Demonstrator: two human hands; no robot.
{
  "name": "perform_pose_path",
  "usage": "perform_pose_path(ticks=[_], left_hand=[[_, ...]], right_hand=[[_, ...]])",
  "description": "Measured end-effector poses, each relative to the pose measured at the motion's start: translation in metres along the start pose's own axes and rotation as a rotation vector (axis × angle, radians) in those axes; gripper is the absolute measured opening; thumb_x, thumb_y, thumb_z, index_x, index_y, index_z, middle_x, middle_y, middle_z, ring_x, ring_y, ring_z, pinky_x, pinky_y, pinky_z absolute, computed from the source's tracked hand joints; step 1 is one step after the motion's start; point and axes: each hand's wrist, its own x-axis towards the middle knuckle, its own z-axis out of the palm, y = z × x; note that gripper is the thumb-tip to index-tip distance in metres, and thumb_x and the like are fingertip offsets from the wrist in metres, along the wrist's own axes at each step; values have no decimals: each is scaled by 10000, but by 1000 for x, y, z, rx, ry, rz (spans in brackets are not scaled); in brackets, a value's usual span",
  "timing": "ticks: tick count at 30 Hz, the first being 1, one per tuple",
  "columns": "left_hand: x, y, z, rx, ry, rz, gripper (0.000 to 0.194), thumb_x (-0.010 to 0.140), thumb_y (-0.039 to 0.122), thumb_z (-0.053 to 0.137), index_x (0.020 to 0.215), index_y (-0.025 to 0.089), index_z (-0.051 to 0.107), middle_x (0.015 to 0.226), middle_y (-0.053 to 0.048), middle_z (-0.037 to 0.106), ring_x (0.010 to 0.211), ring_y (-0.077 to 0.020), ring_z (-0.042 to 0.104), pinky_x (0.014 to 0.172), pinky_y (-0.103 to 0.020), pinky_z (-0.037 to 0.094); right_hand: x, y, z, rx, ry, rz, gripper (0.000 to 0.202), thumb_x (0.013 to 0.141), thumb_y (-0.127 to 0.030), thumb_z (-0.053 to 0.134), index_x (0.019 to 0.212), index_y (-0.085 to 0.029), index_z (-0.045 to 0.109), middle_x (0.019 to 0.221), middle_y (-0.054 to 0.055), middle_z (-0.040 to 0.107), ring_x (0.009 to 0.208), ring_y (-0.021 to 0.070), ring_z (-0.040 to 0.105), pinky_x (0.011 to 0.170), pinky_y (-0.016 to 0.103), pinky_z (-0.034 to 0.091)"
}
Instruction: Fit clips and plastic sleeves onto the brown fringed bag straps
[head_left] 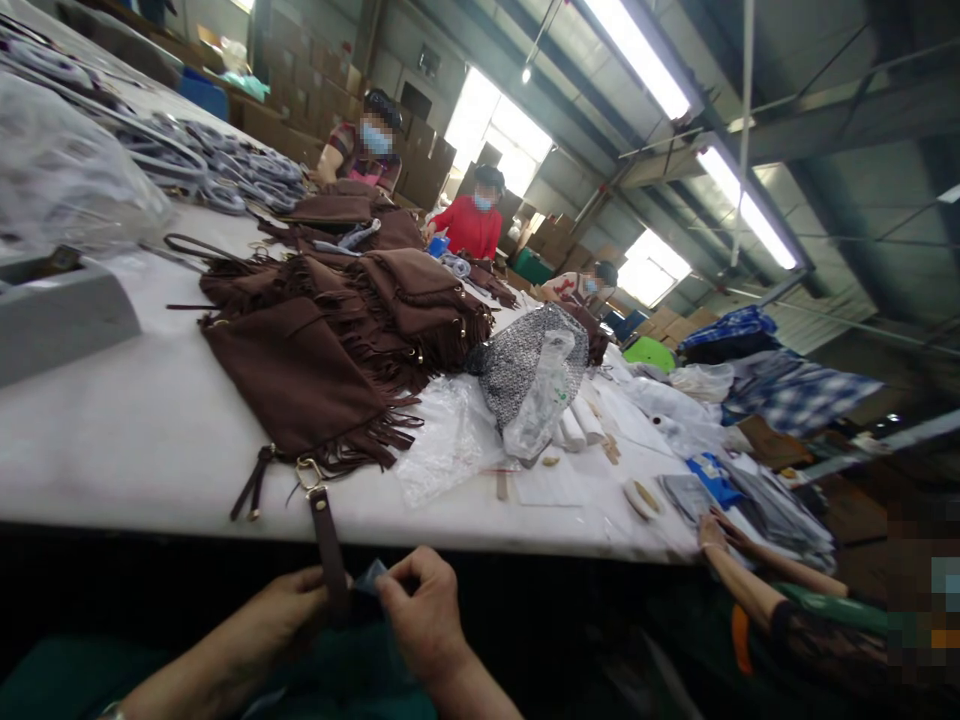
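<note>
Strap (328, 545), one, brown, is gripped by the left hand (289, 606); the right hand (427, 612) pinches one translucent scrap (370, 577).

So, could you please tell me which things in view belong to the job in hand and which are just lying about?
In hand:
brown strap, in the left hand
clear film, in the right hand
fringed brown bag, joined to the strap

Apparently just lying about:
grey bin
grey patterned bundle
white rolls
</note>
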Motion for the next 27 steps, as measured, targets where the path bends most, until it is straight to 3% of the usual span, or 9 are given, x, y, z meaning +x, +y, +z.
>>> perform_pose_path(ticks=[7,11,18,24,27], left_hand=[[-18,-5,-12,-65,107,3,461,585,508,871,781,165,634,533,56,448,470,-86,401,443,-182,280],[-32,5,-11,-135,185,-40,504,527,422,918,907,173,699,711,-20,665,559,-107,549,463,-155,363],[-53,21,-12,-380,26,-160,532,718,548,725,1099,178,707,935,-104,719,729,-204,643,570,-261,512],[-57,13,3,-142,197,-128,486,648,524,831,965,171,726,824,-68,689,600,-125,561,486,-186,433],[-54,14,6,-27,166,-81,468,614,497,866,910,163,728,699,-34,645,523,-96,481,459,-178,368]], right_hand=[[-1,12,-6,104,-56,37,101,698,-176,673,605,-151,642,624,-7,581,624,132,523,606,238,385],[-3,15,-6,162,-72,65,105,708,-211,665,621,-153,654,606,-8,588,611,133,517,593,235,385],[-13,13,-3,183,-150,72,88,715,-206,664,648,-152,684,655,8,619,665,151,547,631,244,402],[-21,15,4,178,-177,45,75,714,-151,649,648,-150,683,664,3,616,677,146,547,643,239,396],[-24,15,6,177,-189,19,73,711,-136,651,649,-154,686,671,-1,614,681,142,548,648,233,397]])
